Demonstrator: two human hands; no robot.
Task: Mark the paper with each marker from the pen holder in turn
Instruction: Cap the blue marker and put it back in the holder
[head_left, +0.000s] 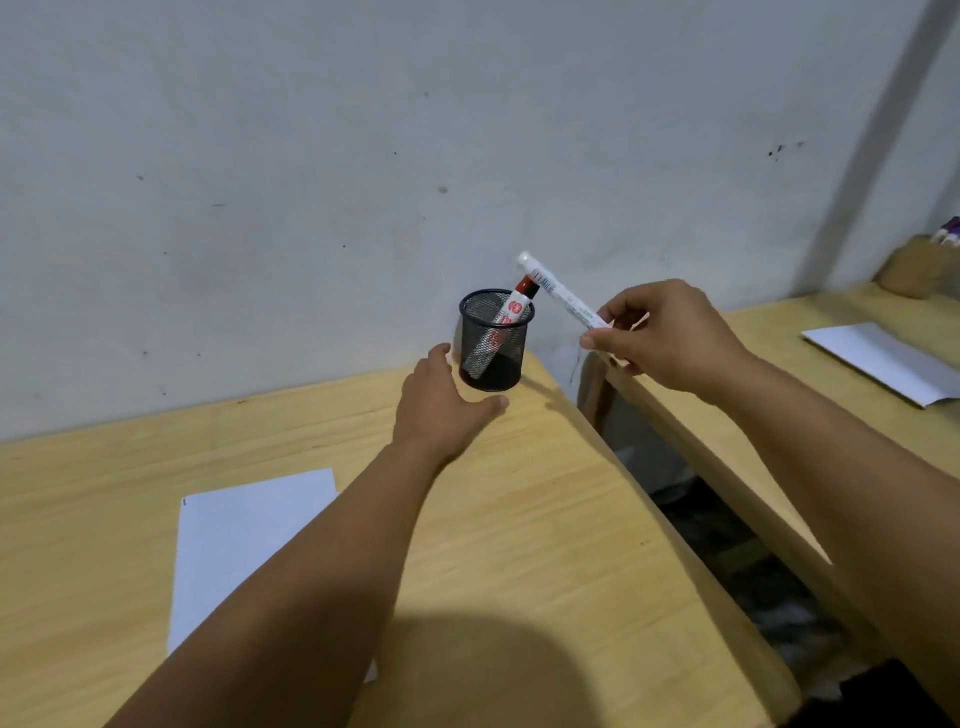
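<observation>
A black mesh pen holder (493, 358) stands at the far right corner of the wooden desk (519, 519), near the wall. One marker with a red cap (506, 322) leans inside it. My right hand (670, 338) holds a white marker (558, 293) in the air just right of the holder, its far end tilted up and to the left. My left hand (441, 410) reaches to the holder's base with fingers apart, beside it; contact is unclear. A white sheet of paper (244, 540) lies flat on the desk at the near left, partly under my left forearm.
A gap (727, 545) separates this desk from a second wooden desk (779, 374) on the right. That desk carries another white sheet (883, 358) and a brown holder with pens (914, 265) by the wall. A grey wall rises right behind the desks.
</observation>
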